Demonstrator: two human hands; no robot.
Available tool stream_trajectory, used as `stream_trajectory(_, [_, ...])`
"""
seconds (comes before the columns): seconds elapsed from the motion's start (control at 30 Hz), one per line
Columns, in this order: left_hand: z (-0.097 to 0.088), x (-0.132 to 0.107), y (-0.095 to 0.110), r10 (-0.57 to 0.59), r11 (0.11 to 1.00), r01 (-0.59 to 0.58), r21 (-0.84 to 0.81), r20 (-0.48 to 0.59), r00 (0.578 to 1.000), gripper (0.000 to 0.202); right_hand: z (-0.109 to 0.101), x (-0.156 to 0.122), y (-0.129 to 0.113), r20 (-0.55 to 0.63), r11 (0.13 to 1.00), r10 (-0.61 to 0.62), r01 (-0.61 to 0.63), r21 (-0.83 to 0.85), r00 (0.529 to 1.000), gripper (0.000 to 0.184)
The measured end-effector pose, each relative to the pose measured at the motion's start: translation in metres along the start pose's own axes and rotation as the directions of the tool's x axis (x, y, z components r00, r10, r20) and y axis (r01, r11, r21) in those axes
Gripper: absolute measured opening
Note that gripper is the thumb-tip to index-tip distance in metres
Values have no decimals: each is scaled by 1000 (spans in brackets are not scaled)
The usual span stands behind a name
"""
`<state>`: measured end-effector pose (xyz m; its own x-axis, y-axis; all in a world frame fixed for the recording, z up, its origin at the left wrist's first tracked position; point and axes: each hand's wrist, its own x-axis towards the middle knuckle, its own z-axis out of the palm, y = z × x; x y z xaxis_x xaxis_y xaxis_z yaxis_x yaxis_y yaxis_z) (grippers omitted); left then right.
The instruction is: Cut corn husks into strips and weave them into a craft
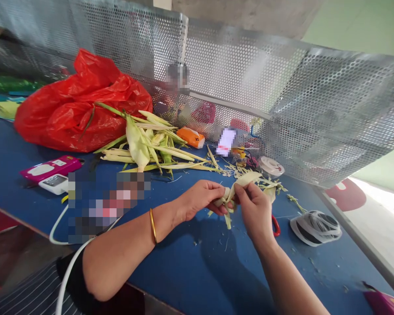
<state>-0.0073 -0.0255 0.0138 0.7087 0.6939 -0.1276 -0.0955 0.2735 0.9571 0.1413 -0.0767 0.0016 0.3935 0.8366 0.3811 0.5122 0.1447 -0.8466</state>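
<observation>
Head view, husk in hand: one pale corn husk strip [248,178], held above the blue tabletop [174,271] between the two hands; folded over and gathered at its middle, with a ragged tail hanging below.
Left hand [207,197]: thumb and fingers pinched the gathered part of the strip; a gold bangle [153,226] circled the wrist.
Right hand [255,208]: thumb and fingertips gripped the strip near its broad upper fold.
State of work: folding appeared partly done; the tail hung loose and the gathered part looked unsecured, so the shaping was judged unfinished. Whether a knot had been formed could not be told.
Husk stock: a heap of corn husks [138,144], whole and narrow pieces mixed, lay beside a red plastic bag [85,109]; much material seemed unused.
Offcuts: husk shreds [230,171] were strewn beyond the hands, suggesting that some trimming was complete.
Tools and supplies: a red handle [276,225], mostly hidden, showed beside the right hand; a plastic-wrapped spool [315,227] stood to its right, and a white roll [271,166] lay farther back.
Sundries: an orange tissue packet [190,137] touched or nearly touched the heap; a magenta box [51,168] lay at the left.
Backdrop: a perforated metal screen [230,65].
</observation>
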Motion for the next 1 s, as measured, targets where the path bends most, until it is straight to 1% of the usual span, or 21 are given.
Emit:
stream_trajectory(0.07, [1,0,-1,0,1000,0,-6,-29,1000,29,3,-3,1,40,998,33,-30,-62,999,27])
stream_trajectory(0.17, [3,0,-2,-14,1000,13,-12,-65,998,26,6,-7,1,71,989,43,-33,-146,996,26])
stream_trajectory(0.3, [4,1,-2,-42,998,38,-48,-107,993,20,5,-8,0,50,984,37,-28,-176,998,25])
stream_trajectory(0.37, [4,1,-2,-47,997,41,-60,-104,994,18,4,-7,-2,39,983,43,-35,-180,998,25])
stream_trajectory(0.43, [4,1,-1,-36,997,30,-69,-75,997,14,3,-6,-4,28,983,70,-64,-175,997,25])
stream_trajectory(0.5, [4,0,-1,-14,997,11,-80,-36,999,13,3,-5,-4,11,982,109,-106,-154,994,25])
stream_trajectory(0.57, [5,0,-2,8,997,-10,-79,-28,1000,12,3,-4,-3,-1,983,134,-133,-130,991,26])
stream_trajectory(0.63, [7,2,-5,37,998,-41,-54,-71,997,11,4,-4,-1,-6,983,140,-139,-120,990,27])
stream_trajectory(0.73, [10,5,-10,102,995,-104,-6,-162,982,11,6,-4,1,2,982,162,-161,-95,987,28])
stream_trajectory(0.8, [11,7,-13,130,991,-130,10,-190,973,10,7,-4,1,15,981,189,-188,-50,982,28])
stream_trajectory(0.9, [11,7,-14,133,991,-135,7,-213,968,13,7,-3,-1,45,963,261,-264,56,964,28])
stream_trajectory(1.0, [8,7,-11,95,992,-111,-52,-248,964,15,5,-1,-6,145,919,319,-343,195,937,30])
